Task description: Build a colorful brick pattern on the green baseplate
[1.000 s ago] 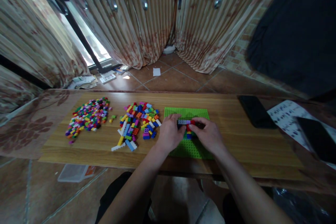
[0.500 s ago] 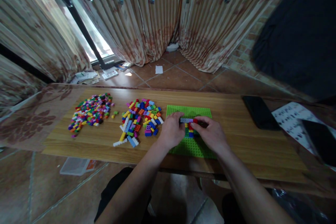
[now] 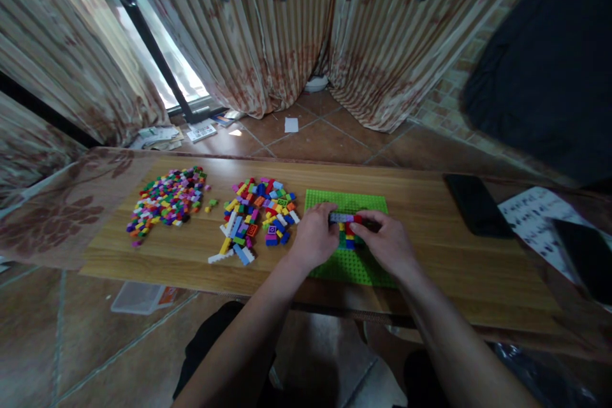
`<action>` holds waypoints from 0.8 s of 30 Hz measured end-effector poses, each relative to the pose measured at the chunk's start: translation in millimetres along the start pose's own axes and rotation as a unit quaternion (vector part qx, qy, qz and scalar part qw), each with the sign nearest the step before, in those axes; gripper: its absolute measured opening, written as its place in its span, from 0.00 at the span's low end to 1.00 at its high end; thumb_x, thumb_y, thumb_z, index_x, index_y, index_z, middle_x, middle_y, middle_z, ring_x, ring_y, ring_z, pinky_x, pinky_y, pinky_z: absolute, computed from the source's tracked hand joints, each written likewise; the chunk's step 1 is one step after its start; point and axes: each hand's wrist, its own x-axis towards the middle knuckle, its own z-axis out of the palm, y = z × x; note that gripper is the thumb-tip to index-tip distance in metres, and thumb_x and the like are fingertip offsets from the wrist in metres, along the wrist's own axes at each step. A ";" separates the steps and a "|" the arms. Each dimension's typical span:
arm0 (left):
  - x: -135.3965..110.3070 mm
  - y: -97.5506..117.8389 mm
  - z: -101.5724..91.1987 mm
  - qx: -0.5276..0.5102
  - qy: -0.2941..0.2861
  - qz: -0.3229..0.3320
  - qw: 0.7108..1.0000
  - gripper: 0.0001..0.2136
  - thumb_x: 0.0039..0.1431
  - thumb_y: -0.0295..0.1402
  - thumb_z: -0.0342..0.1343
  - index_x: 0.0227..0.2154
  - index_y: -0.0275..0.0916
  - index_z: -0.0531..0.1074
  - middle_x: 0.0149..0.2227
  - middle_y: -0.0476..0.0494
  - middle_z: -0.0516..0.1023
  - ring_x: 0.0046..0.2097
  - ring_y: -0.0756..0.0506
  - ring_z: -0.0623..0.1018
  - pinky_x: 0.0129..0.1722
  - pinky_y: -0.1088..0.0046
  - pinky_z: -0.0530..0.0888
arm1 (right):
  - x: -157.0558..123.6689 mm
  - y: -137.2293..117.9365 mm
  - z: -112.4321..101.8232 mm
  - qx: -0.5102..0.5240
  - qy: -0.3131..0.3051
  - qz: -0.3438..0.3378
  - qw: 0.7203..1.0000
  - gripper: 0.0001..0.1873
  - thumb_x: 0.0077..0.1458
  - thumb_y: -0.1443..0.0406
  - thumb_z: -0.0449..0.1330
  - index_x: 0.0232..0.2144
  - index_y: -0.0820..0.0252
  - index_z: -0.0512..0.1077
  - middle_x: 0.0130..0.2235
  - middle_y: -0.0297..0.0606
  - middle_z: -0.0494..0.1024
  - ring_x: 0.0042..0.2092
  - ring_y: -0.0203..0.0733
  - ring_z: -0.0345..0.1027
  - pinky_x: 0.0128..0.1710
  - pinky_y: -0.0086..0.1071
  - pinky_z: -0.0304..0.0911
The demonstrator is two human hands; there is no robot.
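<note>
A green studded baseplate (image 3: 368, 203) lies on the wooden table (image 3: 430, 255). On it stands a small stack of coloured bricks (image 3: 348, 229), topped by a grey-lilac bar with a red piece at its right end. My left hand (image 3: 313, 237) pinches the left end of that stack. My right hand (image 3: 388, 244) pinches its right end, fingers curled round the red piece. Both hands rest on the plate.
Left of the plate lies a heap of larger bricks (image 3: 258, 213), and farther left a heap of small bricks (image 3: 167, 199). A black phone (image 3: 473, 204) and a printed sheet (image 3: 535, 217) lie at the right. Curtains hang beyond the table.
Both hands stay on the brick stack. The view has shifted slightly, so everything sits a little higher and more to the right in the picture.
</note>
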 end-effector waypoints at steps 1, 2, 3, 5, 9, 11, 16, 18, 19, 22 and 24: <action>0.1 0.0 -0.1 0.001 -0.001 0.000 1.000 0.19 0.55 0.23 0.53 0.51 0.32 0.72 0.50 0.36 0.78 0.52 0.41 0.76 0.56 0.64 0.71 | 0.1 -0.4 -0.1 -0.002 -0.002 -0.003 1.000 0.14 0.43 0.59 0.64 0.34 0.59 0.78 0.34 0.40 0.82 0.36 0.46 0.75 0.40 0.41 0.68; 0.2 0.0 0.0 0.001 -0.001 0.000 1.000 0.19 0.55 0.23 0.52 0.51 0.32 0.72 0.50 0.36 0.78 0.52 0.41 0.76 0.56 0.64 0.71 | 0.3 -0.9 -0.2 -0.005 -0.003 -0.004 1.000 0.14 0.43 0.59 0.64 0.34 0.59 0.77 0.34 0.40 0.82 0.36 0.46 0.75 0.40 0.41 0.68; 0.3 -0.2 0.1 0.002 -0.001 0.001 1.000 0.19 0.55 0.23 0.52 0.51 0.32 0.72 0.49 0.36 0.78 0.52 0.41 0.76 0.56 0.64 0.71 | 0.4 -1.5 -0.2 -0.010 -0.002 -0.003 1.000 0.14 0.43 0.60 0.64 0.34 0.59 0.77 0.34 0.40 0.82 0.36 0.46 0.75 0.40 0.41 0.67; 0.6 -0.7 0.6 0.003 0.001 0.005 1.000 0.19 0.55 0.23 0.52 0.51 0.33 0.72 0.50 0.37 0.78 0.52 0.41 0.76 0.57 0.65 0.70 | 0.6 -2.6 0.1 -0.021 0.003 0.001 1.000 0.13 0.44 0.60 0.64 0.34 0.59 0.77 0.34 0.40 0.82 0.35 0.46 0.75 0.40 0.41 0.67; 0.8 -1.7 1.7 0.002 0.002 0.009 1.000 0.19 0.55 0.23 0.53 0.51 0.33 0.72 0.50 0.36 0.78 0.53 0.41 0.76 0.57 0.64 0.70 | 0.3 -3.6 2.0 -0.019 0.001 -0.002 1.000 0.13 0.44 0.61 0.63 0.34 0.59 0.77 0.34 0.40 0.82 0.35 0.46 0.74 0.40 0.41 0.67; 0.6 -1.8 1.8 0.001 0.002 0.010 1.000 0.19 0.55 0.23 0.53 0.51 0.32 0.72 0.50 0.36 0.78 0.53 0.40 0.76 0.57 0.64 0.70 | -0.3 -3.4 2.6 -0.020 0.003 -0.005 1.000 0.13 0.45 0.60 0.63 0.34 0.59 0.77 0.34 0.40 0.82 0.36 0.46 0.74 0.40 0.42 0.67; 0.3 -2.1 0.4 -0.009 0.003 0.011 1.000 0.19 0.56 0.23 0.52 0.51 0.32 0.72 0.50 0.35 0.78 0.53 0.40 0.76 0.57 0.63 0.70 | -1.4 -0.5 0.1 0.005 -0.007 -0.006 1.000 0.15 0.45 0.57 0.63 0.35 0.58 0.77 0.35 0.40 0.82 0.37 0.47 0.74 0.42 0.43 0.67; 0.5 -2.9 -0.1 -0.014 0.003 0.014 1.000 0.18 0.57 0.23 0.52 0.51 0.32 0.72 0.51 0.35 0.78 0.53 0.41 0.76 0.57 0.63 0.70 | -0.9 2.3 -2.8 0.039 -0.015 -0.004 0.999 0.17 0.47 0.54 0.62 0.36 0.58 0.77 0.37 0.41 0.82 0.39 0.47 0.75 0.44 0.43 0.67; 0.6 -3.4 -0.1 -0.017 0.004 0.015 1.000 0.18 0.57 0.23 0.52 0.51 0.32 0.72 0.51 0.35 0.77 0.53 0.41 0.76 0.58 0.63 0.70 | -0.5 4.2 -4.4 0.060 -0.016 0.000 0.998 0.18 0.48 0.52 0.62 0.36 0.58 0.78 0.38 0.42 0.82 0.40 0.47 0.75 0.45 0.43 0.67; 1.2 -4.4 0.7 -0.023 0.008 0.014 1.000 0.17 0.59 0.25 0.52 0.51 0.32 0.72 0.50 0.35 0.78 0.52 0.41 0.76 0.57 0.62 0.71 | 1.4 10.2 -8.4 0.104 -0.002 0.017 0.994 0.21 0.51 0.50 0.59 0.38 0.58 0.77 0.41 0.43 0.82 0.42 0.47 0.75 0.48 0.44 0.66; 1.3 -4.0 1.7 -0.018 0.007 0.010 1.000 0.17 0.59 0.27 0.53 0.51 0.33 0.72 0.50 0.36 0.78 0.51 0.41 0.77 0.56 0.62 0.71 | 2.3 13.0 -9.5 0.106 0.009 0.022 0.994 0.21 0.52 0.50 0.58 0.39 0.59 0.77 0.42 0.44 0.82 0.41 0.48 0.75 0.48 0.46 0.66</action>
